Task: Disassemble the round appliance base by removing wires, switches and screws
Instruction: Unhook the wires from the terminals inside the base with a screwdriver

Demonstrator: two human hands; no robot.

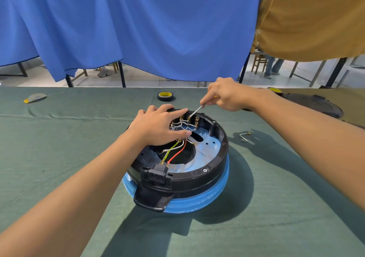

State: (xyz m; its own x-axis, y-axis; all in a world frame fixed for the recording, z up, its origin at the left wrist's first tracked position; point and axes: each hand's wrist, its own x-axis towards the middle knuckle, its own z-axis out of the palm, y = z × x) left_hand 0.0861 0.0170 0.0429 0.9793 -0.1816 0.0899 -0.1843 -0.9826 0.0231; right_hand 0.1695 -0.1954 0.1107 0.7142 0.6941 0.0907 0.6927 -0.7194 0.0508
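On green cloth (79, 138) mid-table, round appliance base (197, 179) sits w/ left hand (158, 126) flat on it, fingers (177, 111) straight, & right hand (227, 96) pinching screwdriver (196, 111) at switch terminals (190, 118); a hard push could slip & jab fingers.

The base (215, 177) is black over blue, with a red wire (178, 152), a white wire (177, 147) and a green-yellow wire (166, 155). The screwdriver (195, 111) is silver. The tablecloth (59, 148) is dark green, the curtain (138, 29) blue, the drape (306, 20) tan, the tape (161, 97) black with a yellow core.
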